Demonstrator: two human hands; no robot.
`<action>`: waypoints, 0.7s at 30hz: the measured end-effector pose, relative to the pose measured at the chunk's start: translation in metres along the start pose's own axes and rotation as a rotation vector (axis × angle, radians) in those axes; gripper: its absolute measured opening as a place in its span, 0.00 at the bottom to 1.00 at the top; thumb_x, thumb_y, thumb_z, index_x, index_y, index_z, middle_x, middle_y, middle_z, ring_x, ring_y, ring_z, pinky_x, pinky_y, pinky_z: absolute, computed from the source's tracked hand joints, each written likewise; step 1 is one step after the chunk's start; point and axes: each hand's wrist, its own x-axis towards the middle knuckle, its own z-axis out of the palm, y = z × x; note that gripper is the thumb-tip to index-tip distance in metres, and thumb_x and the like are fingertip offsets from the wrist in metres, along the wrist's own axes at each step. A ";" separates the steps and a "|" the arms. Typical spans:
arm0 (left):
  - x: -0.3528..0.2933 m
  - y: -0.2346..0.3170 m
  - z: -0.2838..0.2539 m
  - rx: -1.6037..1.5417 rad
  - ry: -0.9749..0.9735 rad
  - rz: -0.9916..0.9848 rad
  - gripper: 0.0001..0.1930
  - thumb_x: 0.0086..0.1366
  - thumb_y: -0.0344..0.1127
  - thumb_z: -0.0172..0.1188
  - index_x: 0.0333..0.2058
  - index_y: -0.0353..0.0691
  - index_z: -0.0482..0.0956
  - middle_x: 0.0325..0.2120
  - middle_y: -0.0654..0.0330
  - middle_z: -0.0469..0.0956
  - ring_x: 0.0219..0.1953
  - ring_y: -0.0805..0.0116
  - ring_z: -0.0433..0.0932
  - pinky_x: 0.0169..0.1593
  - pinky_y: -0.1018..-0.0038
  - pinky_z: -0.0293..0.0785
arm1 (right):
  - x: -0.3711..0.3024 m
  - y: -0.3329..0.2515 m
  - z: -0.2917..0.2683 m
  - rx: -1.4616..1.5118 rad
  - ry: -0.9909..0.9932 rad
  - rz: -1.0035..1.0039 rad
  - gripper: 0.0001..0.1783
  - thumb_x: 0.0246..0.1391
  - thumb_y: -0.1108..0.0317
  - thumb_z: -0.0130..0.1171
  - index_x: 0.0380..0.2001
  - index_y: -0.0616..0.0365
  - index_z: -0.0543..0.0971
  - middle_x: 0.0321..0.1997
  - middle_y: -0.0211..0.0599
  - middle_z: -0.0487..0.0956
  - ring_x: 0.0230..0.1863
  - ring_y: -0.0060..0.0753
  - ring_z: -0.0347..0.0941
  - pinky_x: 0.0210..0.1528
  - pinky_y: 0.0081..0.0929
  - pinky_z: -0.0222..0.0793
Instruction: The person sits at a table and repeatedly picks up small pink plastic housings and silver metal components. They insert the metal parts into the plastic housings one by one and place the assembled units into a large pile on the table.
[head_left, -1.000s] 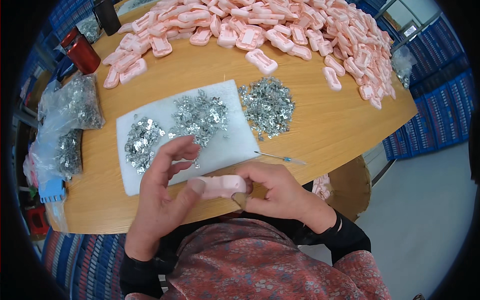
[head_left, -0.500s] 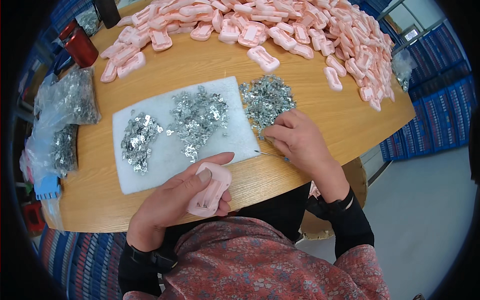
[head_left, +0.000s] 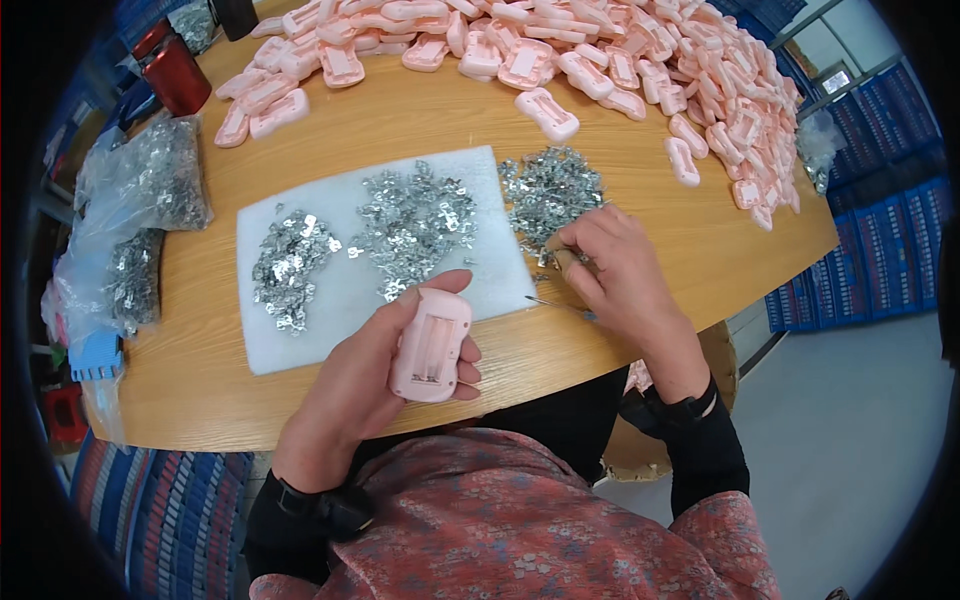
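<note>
My left hand [head_left: 352,378] holds a pale pink plastic shell [head_left: 407,362] above the table's near edge. Its long battery compartment faces up, with small metal pieces at the near end. My right hand [head_left: 628,285] is at the near side of a loose heap of small silvery metal contacts [head_left: 552,190], thumb and forefinger pinched together. What lies between those fingertips is too small to make out. A thin pointed metal tool [head_left: 558,304] shows beneath the right hand; whether the hand grips it is hidden.
Two more heaps of metal contacts, a left one [head_left: 290,265] and a larger one [head_left: 415,225], lie on a white foam sheet [head_left: 335,195]. Many pink shells [head_left: 610,65] are piled at the back. Clear bags [head_left: 150,190] and a red flask [head_left: 175,75] stand left.
The pink shell has turned more upright in my left hand, and my thumb no longer lies across its compartment. My right hand stays pinched by the metal heap. The whole view has shifted slightly.
</note>
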 end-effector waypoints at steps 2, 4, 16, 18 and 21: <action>0.001 -0.002 -0.002 -0.010 -0.009 -0.003 0.29 0.78 0.52 0.33 0.67 0.40 0.60 0.35 0.53 0.79 0.39 0.61 0.81 0.46 0.60 0.82 | -0.002 0.003 -0.003 -0.033 -0.046 0.002 0.10 0.46 0.71 0.65 0.35 0.52 0.80 0.35 0.33 0.76 0.44 0.41 0.70 0.48 0.38 0.64; -0.001 -0.002 -0.002 -0.010 0.000 -0.004 0.29 0.78 0.52 0.33 0.67 0.39 0.60 0.35 0.53 0.80 0.39 0.61 0.81 0.46 0.60 0.82 | -0.003 0.002 -0.004 -0.060 -0.082 -0.025 0.10 0.46 0.71 0.65 0.35 0.51 0.80 0.35 0.32 0.76 0.44 0.40 0.71 0.48 0.38 0.64; 0.004 -0.006 -0.007 -0.030 -0.010 0.004 0.32 0.77 0.56 0.33 0.68 0.37 0.56 0.38 0.50 0.80 0.40 0.58 0.82 0.46 0.57 0.82 | -0.002 -0.005 0.005 -0.019 -0.073 -0.008 0.08 0.45 0.71 0.64 0.32 0.53 0.79 0.30 0.30 0.75 0.40 0.39 0.69 0.46 0.35 0.62; 0.004 -0.008 -0.009 -0.044 -0.023 0.003 0.32 0.77 0.55 0.32 0.69 0.38 0.55 0.38 0.50 0.80 0.40 0.58 0.82 0.46 0.57 0.82 | 0.000 -0.008 0.005 0.123 -0.040 0.042 0.08 0.45 0.71 0.63 0.32 0.54 0.79 0.28 0.31 0.75 0.38 0.38 0.69 0.44 0.35 0.62; 0.006 -0.009 -0.009 -0.056 -0.027 0.007 0.31 0.78 0.54 0.32 0.69 0.39 0.54 0.38 0.50 0.80 0.40 0.57 0.82 0.47 0.57 0.82 | 0.005 -0.029 0.002 0.436 0.000 0.115 0.08 0.45 0.71 0.63 0.31 0.56 0.78 0.27 0.33 0.74 0.35 0.38 0.69 0.42 0.34 0.63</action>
